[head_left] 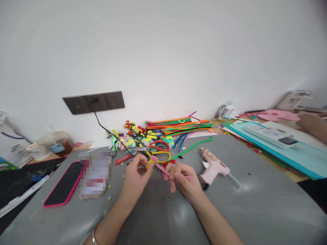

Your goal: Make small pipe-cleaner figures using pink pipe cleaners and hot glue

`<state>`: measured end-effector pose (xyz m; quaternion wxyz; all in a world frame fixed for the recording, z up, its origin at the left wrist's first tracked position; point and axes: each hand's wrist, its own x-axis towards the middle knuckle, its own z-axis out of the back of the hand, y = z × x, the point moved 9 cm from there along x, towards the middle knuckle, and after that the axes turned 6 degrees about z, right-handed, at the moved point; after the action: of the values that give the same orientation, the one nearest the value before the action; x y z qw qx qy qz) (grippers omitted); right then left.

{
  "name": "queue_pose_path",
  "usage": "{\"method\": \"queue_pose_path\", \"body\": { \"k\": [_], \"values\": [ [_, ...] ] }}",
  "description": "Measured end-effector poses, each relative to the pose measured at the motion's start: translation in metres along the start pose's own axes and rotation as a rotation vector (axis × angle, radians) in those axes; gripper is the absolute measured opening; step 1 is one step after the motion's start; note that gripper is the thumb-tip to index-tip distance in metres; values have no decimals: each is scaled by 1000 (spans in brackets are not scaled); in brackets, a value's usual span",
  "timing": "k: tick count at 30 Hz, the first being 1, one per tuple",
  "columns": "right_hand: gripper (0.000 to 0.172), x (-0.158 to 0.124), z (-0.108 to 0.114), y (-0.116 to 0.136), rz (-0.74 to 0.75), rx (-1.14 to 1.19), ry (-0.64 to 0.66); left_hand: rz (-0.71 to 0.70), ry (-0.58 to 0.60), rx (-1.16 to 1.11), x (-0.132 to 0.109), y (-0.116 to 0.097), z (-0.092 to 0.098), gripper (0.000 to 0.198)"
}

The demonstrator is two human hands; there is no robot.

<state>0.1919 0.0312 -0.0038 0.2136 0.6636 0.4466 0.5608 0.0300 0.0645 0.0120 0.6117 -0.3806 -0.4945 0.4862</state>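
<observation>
A pink pipe cleaner (160, 167) stretches between my two hands above the grey mat. My left hand (138, 173) pinches it by its folded end, thumb against forefinger. My right hand (185, 178) has its fingers closed around the other part, and a short pink end pokes out past the thumb. Just beyond the hands lie scissors (163, 145) with orange and yellow handles, a red piece (170, 163) and a bent green pipe cleaner (194, 147). To the right of my right hand, a pink hot glue gun (213, 166) rests on its side, a glue stick protruding from its back.
Bundled colourful pipe cleaners (178, 126) lie along the wall, beside a pile of small pipe-cleaner figures (140, 136). A phone (62, 183) is at left. A black cord (102, 125) runs from the wall socket. Folders (306, 158) and another person's hand (313, 126) are at right.
</observation>
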Motion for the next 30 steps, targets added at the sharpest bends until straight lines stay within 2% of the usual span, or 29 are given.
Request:
{"method": "queue_pose_path", "body": {
  "k": [5, 11, 18, 22, 26, 30],
  "values": [
    [29, 0, -1, -2, 2, 50, 13, -60, -70, -32, -1, -4, 9, 26],
    [26, 0, -2, -2, -30, 11, -3, 80, -99, -207, 4, 4, 17, 30],
    [17, 3, 6, -1, 5, -56, -46, -8, -224, -156, 6, -1, 29, 32],
    [14, 5, 9, 4, 43, -53, -81, 77, -142, -247, 8, 11, 20, 38],
    [13, 6, 4, 2, 22, 7, -59, 261, -30, -387, 9, 26, 7, 43],
    [15, 4, 17, -3, -2, 29, -205, 431, 27, -583, 6, 35, -4, 49]
  ]
}}
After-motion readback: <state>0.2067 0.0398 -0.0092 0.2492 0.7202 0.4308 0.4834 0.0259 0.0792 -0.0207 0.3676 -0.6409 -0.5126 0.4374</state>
